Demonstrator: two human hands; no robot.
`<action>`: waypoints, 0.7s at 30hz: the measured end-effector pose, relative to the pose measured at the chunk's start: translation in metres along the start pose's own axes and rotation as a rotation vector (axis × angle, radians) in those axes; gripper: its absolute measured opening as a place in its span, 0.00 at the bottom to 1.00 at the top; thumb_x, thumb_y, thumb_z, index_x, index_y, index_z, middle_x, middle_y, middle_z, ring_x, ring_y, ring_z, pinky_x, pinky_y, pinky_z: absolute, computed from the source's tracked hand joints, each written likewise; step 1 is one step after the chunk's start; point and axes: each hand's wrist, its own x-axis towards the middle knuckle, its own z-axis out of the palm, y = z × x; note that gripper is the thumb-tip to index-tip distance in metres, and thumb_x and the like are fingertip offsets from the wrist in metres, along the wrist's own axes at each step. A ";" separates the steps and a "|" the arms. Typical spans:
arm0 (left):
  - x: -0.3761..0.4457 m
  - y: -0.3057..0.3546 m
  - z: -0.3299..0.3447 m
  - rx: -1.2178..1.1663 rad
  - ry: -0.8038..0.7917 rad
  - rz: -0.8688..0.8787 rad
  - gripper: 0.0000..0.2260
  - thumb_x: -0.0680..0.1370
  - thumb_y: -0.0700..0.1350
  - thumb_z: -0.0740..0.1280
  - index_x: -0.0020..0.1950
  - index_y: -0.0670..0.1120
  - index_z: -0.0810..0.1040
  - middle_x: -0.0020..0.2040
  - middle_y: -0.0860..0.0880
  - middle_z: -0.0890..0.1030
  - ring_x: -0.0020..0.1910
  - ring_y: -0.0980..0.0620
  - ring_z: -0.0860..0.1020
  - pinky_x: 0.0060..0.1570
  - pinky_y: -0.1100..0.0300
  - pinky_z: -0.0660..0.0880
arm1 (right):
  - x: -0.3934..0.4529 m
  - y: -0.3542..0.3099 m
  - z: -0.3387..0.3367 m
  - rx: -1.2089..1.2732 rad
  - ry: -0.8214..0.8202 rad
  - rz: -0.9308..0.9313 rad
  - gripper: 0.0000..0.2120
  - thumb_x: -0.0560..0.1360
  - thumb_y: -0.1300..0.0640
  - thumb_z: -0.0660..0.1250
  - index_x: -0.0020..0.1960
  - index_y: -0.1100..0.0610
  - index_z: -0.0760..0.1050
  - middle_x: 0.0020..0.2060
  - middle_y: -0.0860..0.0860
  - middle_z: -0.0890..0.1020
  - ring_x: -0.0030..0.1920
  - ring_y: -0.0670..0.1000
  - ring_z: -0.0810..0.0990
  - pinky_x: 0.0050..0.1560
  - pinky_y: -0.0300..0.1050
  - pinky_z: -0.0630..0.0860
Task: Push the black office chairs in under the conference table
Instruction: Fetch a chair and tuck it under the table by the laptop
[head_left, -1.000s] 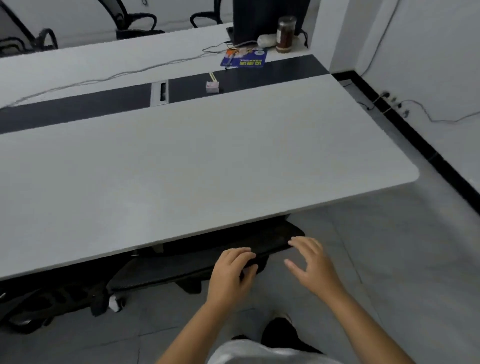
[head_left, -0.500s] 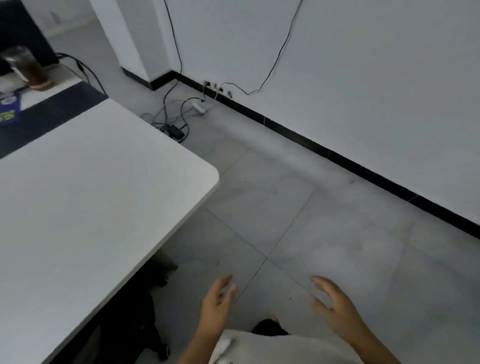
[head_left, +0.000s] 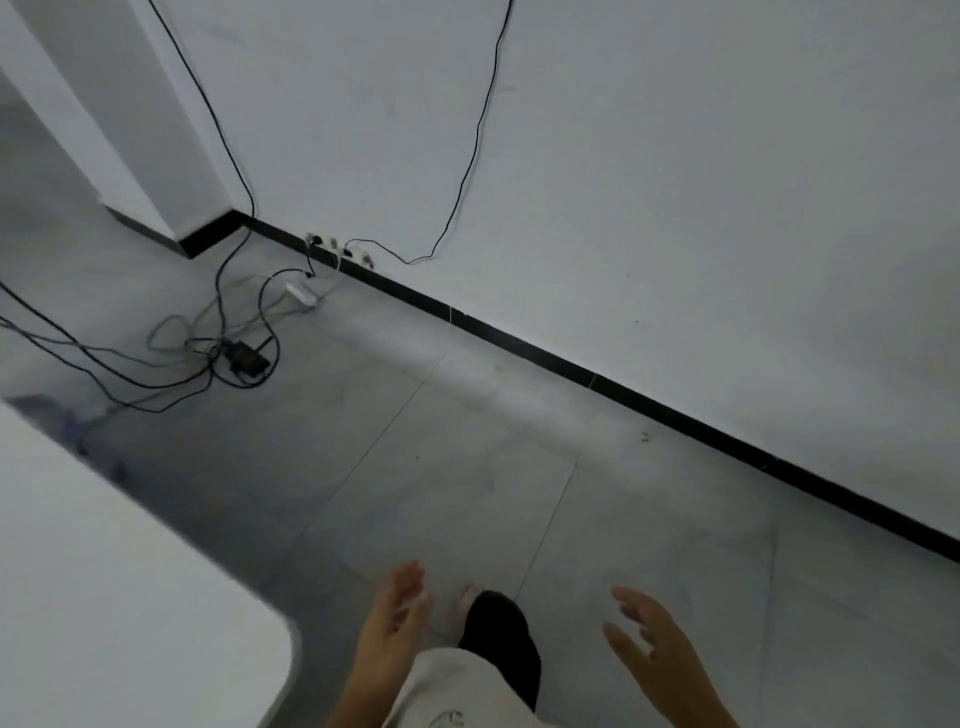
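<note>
Only the rounded corner of the white conference table (head_left: 104, 597) shows, at the lower left. No black office chair is in view. My left hand (head_left: 392, 618) hangs just right of the table corner, fingers straight and holding nothing. My right hand (head_left: 649, 644) is further right over the grey floor, fingers spread and loose, also holding nothing. Both hands are apart from the table.
A tangle of black cables with a small black box (head_left: 249, 358) and a white power strip (head_left: 301, 293) lies on the tiled floor near wall sockets (head_left: 337, 247). A white wall with black skirting (head_left: 623, 384) runs diagonally across. My foot (head_left: 498, 623) is below.
My view has swung right, away from the table and the chair tucked under it. My left hand let go of the chair back, and both hands now hang free over the floor.
</note>
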 end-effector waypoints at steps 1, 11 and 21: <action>0.024 0.016 -0.001 -0.003 -0.008 0.009 0.14 0.74 0.29 0.63 0.59 0.38 0.72 0.53 0.42 0.76 0.52 0.48 0.73 0.37 0.83 0.69 | 0.021 -0.017 -0.005 0.006 0.010 0.011 0.17 0.73 0.61 0.67 0.62 0.58 0.71 0.60 0.56 0.75 0.54 0.48 0.73 0.54 0.38 0.66; 0.225 0.118 -0.049 -0.111 0.184 0.089 0.11 0.75 0.31 0.63 0.57 0.40 0.73 0.53 0.43 0.76 0.52 0.48 0.74 0.44 0.74 0.72 | 0.238 -0.217 -0.001 -0.004 -0.151 -0.198 0.16 0.75 0.61 0.63 0.63 0.55 0.68 0.56 0.47 0.72 0.58 0.45 0.70 0.61 0.39 0.66; 0.408 0.155 -0.143 -0.176 0.538 -0.116 0.13 0.75 0.28 0.62 0.59 0.32 0.72 0.58 0.34 0.76 0.52 0.47 0.73 0.38 0.81 0.71 | 0.472 -0.375 0.075 -0.100 -0.420 -0.283 0.17 0.74 0.65 0.65 0.63 0.61 0.70 0.57 0.52 0.74 0.58 0.50 0.72 0.57 0.39 0.65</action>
